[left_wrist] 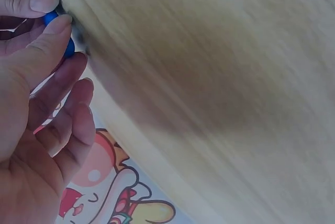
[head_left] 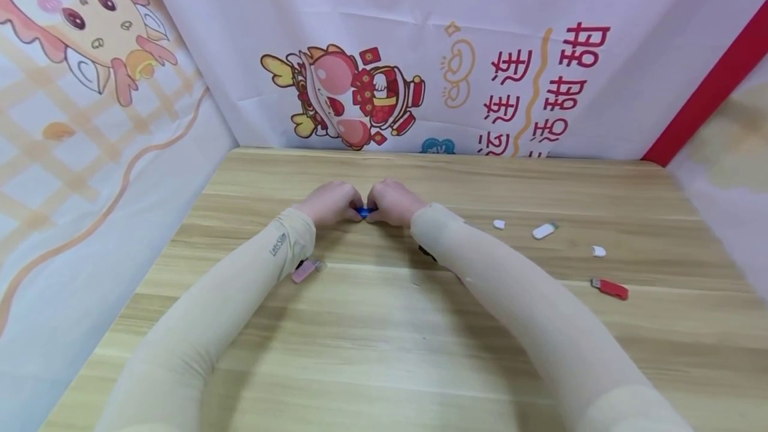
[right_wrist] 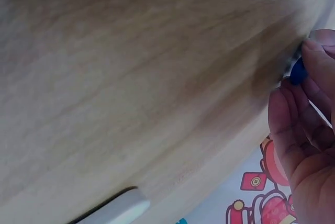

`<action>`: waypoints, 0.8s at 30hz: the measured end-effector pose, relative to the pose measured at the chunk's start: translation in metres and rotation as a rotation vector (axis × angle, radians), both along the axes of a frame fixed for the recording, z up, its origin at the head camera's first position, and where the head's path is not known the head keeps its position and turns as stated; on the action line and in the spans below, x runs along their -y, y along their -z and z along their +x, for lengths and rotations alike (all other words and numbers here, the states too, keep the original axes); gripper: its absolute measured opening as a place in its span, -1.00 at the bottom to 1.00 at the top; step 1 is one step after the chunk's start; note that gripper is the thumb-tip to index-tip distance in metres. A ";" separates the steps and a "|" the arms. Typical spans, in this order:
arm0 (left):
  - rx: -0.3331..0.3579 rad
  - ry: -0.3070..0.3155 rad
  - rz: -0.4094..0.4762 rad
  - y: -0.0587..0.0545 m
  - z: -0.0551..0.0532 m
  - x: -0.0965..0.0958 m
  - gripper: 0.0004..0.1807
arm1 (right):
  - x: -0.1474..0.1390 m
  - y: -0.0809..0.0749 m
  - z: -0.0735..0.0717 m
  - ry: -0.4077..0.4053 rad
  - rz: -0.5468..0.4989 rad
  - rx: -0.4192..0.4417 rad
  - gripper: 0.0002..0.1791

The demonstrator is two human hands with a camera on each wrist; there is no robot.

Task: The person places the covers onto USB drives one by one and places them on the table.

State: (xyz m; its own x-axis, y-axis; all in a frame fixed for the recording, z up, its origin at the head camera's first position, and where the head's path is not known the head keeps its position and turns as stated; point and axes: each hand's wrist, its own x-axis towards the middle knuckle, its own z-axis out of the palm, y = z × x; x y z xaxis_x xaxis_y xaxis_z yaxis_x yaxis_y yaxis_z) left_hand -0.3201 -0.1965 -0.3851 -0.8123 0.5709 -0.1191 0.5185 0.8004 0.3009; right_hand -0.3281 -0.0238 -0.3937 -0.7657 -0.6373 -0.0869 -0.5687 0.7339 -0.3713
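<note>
Near the back of the wooden table, both hands meet at a small blue object (head_left: 364, 213), mostly covered by fingers. My left hand (head_left: 330, 203) pinches its left end between thumb and fingers, while the right hand (head_left: 393, 203) pinches the other end. In the left wrist view, the blue object (left_wrist: 69, 48) shows between the fingertips of both hands. Only a rounded blue bit (right_wrist: 298, 72) appears in the right wrist view, beneath the right thumb. What kind of thing it is cannot be made out.
A pink USB stick (head_left: 303, 272) lies by the left sleeve. To the right are a white USB stick (head_left: 545, 231), two small white caps (head_left: 499, 225) and a red USB stick (head_left: 613, 289). The right sleeve partly hides a dark item (head_left: 427, 253). Printed cloth (head_left: 372, 19) hangs behind the table (head_left: 372, 352).
</note>
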 end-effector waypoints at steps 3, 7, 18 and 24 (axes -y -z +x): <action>-0.014 0.006 0.010 0.001 0.000 0.002 -0.86 | 0.000 0.000 0.001 -0.005 0.002 -0.014 -0.82; -0.033 0.029 0.015 0.004 0.000 0.003 -0.88 | 0.000 0.001 0.002 -0.003 0.000 -0.020 -0.81; 0.010 -0.020 0.012 0.000 0.003 0.001 -0.79 | -0.014 -0.008 0.002 0.029 0.027 0.052 -0.78; 0.008 -0.050 -0.003 -0.012 0.003 -0.004 -0.70 | -0.040 -0.036 0.000 0.024 0.040 0.083 -0.74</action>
